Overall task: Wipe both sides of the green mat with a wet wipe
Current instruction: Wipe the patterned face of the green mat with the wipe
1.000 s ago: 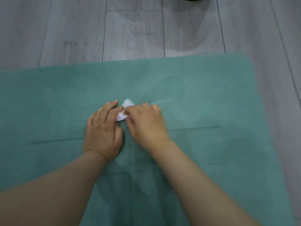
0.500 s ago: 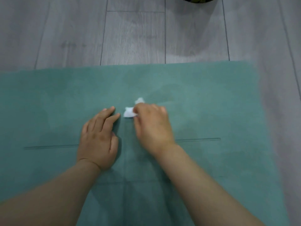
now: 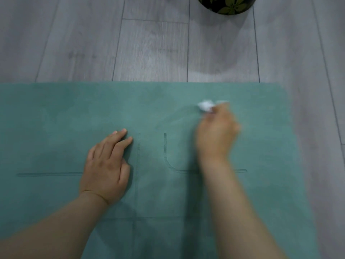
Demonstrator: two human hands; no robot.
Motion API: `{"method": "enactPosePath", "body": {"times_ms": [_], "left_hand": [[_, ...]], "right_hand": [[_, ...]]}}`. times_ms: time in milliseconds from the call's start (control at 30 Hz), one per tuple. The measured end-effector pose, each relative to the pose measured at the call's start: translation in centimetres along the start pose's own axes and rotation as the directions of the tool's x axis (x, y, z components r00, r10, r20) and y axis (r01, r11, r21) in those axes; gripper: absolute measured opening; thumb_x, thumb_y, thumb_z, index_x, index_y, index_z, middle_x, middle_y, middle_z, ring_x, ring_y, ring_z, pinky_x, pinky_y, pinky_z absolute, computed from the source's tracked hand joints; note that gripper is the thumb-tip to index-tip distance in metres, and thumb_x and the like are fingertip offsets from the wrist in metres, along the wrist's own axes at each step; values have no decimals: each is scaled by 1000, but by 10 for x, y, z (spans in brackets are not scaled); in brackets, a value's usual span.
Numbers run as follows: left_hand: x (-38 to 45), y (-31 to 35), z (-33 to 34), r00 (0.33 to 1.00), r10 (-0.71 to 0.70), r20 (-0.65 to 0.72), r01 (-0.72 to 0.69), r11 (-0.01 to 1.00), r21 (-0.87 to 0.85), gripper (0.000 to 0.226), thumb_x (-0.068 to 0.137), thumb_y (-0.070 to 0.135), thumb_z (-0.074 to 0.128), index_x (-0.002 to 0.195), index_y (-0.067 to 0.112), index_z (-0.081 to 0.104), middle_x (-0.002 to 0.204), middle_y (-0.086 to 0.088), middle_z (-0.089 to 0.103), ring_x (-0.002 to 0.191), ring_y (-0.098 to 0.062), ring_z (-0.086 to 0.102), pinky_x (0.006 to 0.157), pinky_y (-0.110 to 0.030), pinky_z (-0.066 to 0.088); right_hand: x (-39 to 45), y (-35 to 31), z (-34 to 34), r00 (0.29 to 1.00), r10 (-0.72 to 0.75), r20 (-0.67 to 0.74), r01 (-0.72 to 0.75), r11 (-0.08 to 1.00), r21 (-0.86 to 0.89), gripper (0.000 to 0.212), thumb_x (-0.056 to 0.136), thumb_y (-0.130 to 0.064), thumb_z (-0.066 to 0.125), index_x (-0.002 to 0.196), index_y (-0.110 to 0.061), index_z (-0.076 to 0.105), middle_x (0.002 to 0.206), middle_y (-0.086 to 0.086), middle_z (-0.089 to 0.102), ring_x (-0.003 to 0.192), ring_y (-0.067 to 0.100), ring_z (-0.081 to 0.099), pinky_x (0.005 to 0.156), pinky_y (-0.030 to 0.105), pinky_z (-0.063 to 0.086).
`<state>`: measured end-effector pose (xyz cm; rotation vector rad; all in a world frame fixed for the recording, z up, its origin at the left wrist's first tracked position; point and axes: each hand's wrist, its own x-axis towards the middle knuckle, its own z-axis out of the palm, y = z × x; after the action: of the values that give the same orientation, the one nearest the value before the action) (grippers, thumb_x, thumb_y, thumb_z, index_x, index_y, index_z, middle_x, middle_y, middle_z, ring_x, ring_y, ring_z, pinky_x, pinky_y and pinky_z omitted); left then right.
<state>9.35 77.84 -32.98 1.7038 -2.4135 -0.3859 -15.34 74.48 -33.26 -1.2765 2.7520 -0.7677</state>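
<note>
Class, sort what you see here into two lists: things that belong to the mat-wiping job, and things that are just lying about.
Belongs to the job:
mat
wipe, held in the right hand
left hand, resting flat on the mat

Just lying about:
dark pot with green flowers, on the floor beyond the mat

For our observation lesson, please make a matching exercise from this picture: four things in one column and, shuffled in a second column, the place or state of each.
Things:
1. left hand
2. wipe
3. mat
4. pot

Places or states:
A. spread flat on the floor
B. at the top edge, beyond the mat
C. resting flat on the mat, fingers straight
D. bunched, held in the right hand

Pairs: 1-C, 2-D, 3-A, 4-B
</note>
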Motion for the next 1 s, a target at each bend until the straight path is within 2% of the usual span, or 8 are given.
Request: {"method": "enactPosePath", "body": {"times_ms": [133,300,467,567,633,700,867,1000], "left_hand": [[1,-1,1,1000,18,5,-18,1000,5,54,79,23,38,129,11,55,146,-7,49,134,-28,42,102,-45,33],[1,-1,0,1000,15,-2,-15,1000,1,53,80,22,38,129,10,56,145,-7,49,134,-28,42,105,-44,31],[2,0,-1,1000,12,8,-12,1000,-8,53,81,22,37,129,10,55,145,-7,49,134,-26,40,105,-41,28],[2,0,-2,1000,7,5,-7,1000,-4,54,80,23,37,129,11,55,145,-7,49,134,-27,40,105,-41,28],[2,0,-1,1000,7,5,-7,1000,4,55,79,24,38,129,10,55,143,-10,50,132,-28,41,103,-42,29],[3,0,-1,1000,12,3,-12,1000,2,55,78,24,39,129,8,56,141,-11,51,130,-29,42,102,-42,30],[1,-2,1,1000,23,-11,-23,1000,-8,53,80,22,39,128,10,57,144,-7,50,134,-26,42,105,-42,30],[2,-3,0,1000,21,5,-21,1000,-3,53,79,23,38,127,11,57,144,-7,51,134,-25,41,105,-42,30]], "right_hand": [[-60,-70,18,785,-580,219,563,815,140,22,77,-15,66,98,-18,64,78,0,65,71,27,59,64,37,30],[32,66,-29,996,-92,14,93,979,-179,22,86,-24,48,99,-11,60,88,17,66,82,39,59,72,43,38],[62,78,-35,950,306,-65,-313,936,-162,19,89,-19,44,102,-12,56,100,18,66,96,38,59,86,41,36],[15,-23,8,999,-49,25,46,995,91,10,90,-17,53,96,-15,62,89,8,69,86,32,64,74,38,43],[-33,-86,24,820,-502,275,484,864,136,12,87,-18,55,97,-21,62,87,0,69,83,27,65,67,34,37],[-44,-102,24,617,-695,370,681,707,192,14,82,-19,59,95,-24,62,82,-1,68,79,25,64,63,33,27],[59,46,-25,964,-248,92,257,961,-105,21,86,-24,48,95,-12,64,84,17,68,79,41,63,68,43,45],[94,107,-47,959,274,-69,-281,951,-128,26,85,-21,42,104,-10,57,103,22,65,101,42,55,91,44,37]]}}
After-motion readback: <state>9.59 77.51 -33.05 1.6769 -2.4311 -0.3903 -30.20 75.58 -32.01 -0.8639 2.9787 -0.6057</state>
